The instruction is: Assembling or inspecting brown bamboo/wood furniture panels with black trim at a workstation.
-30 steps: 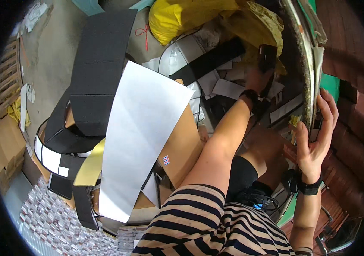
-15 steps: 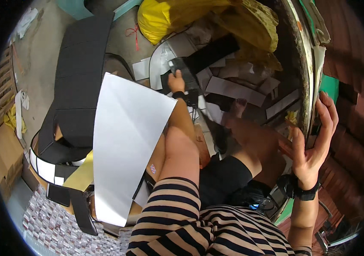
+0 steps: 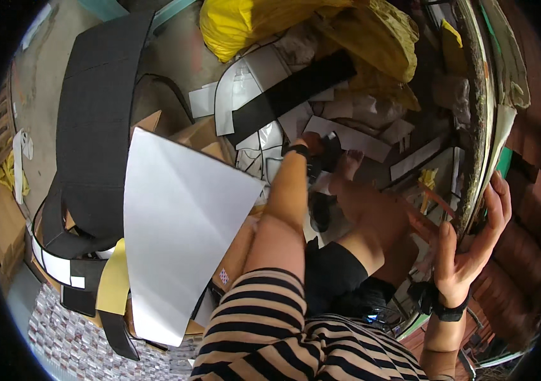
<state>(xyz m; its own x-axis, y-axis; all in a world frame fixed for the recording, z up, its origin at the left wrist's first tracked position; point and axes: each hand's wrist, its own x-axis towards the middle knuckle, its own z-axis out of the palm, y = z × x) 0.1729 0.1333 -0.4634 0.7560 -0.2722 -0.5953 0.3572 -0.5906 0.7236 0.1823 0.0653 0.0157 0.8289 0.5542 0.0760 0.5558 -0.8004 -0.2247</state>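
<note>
My left hand [image 3: 312, 142] reaches low over scraps on the floor, in shadow below its dark wristband. Beside it is a dark object [image 3: 329, 151] with a small grey tip; its kind is unclear, and the fingers are too dark to read. My right hand [image 3: 469, 254] is at the worn edge of a board [image 3: 481, 140], thumb on one side and bent fingers on the other. A long black strip [image 3: 293, 95] lies over white and clear sheet pieces [image 3: 242, 86] just beyond my left hand.
A large white sheet [image 3: 185, 235] rests over cardboard boxes [image 3: 235, 254] beside my left arm. A tall black panel [image 3: 96, 95] stands farther left. Yellow plastic bags [image 3: 229, 28] lie at the far side. Reddish-brown slats [image 3: 524, 273] are at the right.
My left hand has moved right and nearer to me, away from the black strip. The strip now lies across the white pieces. My right hand remains at the board edge.
</note>
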